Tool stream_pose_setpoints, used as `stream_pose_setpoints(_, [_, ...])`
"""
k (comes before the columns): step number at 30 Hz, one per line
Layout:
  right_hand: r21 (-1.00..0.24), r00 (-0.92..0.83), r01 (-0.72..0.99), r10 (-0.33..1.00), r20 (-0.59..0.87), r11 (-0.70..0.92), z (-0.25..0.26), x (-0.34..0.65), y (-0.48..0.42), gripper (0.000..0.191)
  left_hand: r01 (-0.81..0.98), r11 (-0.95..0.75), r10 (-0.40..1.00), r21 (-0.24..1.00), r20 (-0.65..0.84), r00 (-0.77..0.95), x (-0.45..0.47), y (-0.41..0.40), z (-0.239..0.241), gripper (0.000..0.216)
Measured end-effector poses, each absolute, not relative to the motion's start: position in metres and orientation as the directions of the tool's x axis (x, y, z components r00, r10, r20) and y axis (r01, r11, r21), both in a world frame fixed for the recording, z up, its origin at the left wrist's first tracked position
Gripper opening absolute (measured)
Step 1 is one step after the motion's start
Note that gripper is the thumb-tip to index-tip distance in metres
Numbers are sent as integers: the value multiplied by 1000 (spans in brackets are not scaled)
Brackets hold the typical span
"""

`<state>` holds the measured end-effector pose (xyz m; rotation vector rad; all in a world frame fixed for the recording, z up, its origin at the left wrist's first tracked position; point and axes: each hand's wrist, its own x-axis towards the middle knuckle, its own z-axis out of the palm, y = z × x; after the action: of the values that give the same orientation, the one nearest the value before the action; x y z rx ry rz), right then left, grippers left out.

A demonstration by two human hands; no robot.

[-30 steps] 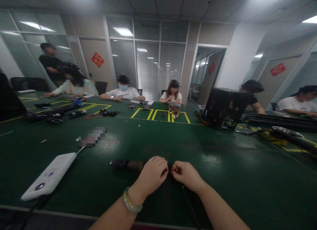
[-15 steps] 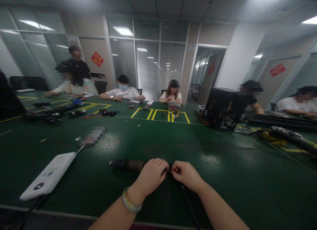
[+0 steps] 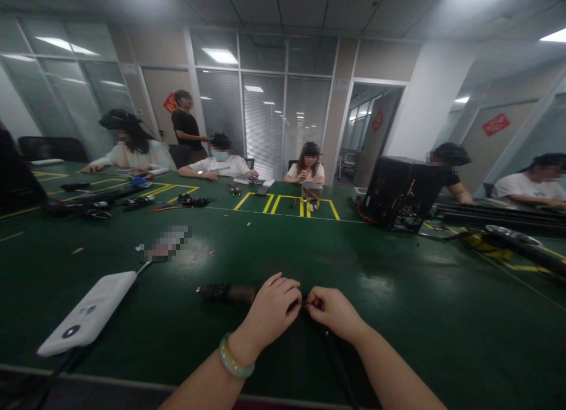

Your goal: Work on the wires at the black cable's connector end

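Note:
A dark cylindrical tool (image 3: 241, 294) with a metal tip at its left end lies on the green table. My left hand (image 3: 276, 301), with a jade-coloured bangle (image 3: 236, 357) at the wrist, is curled over the tool's right end. Close beside it, my right hand (image 3: 333, 311) is closed in a pinch at a small dark piece by the tool's end. What exactly its fingertips hold is hidden. A black cord (image 3: 338, 363) runs from under my right hand toward the table's near edge.
A white power strip (image 3: 88, 313) and a blurred-out phone-like item (image 3: 165, 245) lie to the left. Cables and dark parts (image 3: 186, 201) lie farther back. A black computer case (image 3: 393, 192) stands at the right. Several people sit across the table (image 3: 274, 245).
My left hand's fingers have lifted and spread slightly over the tool. My right hand stays put. A standing person at the back left has moved to the right.

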<state>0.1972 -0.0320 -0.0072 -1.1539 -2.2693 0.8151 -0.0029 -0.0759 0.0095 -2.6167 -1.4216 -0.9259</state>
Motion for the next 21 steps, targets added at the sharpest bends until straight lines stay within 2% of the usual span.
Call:
stream_pose_setpoints(7, [-680, -540, 549, 827, 156, 486, -10, 197, -31, 3, 782, -583, 752, 222, 512, 415, -2, -78, 14, 11])
stream_pose_setpoints(21, [-705, -544, 541, 830, 122, 458, -7, 198, -33, 3, 775, -572, 776, 268, 482, 406, -4, -75, 7, 11])
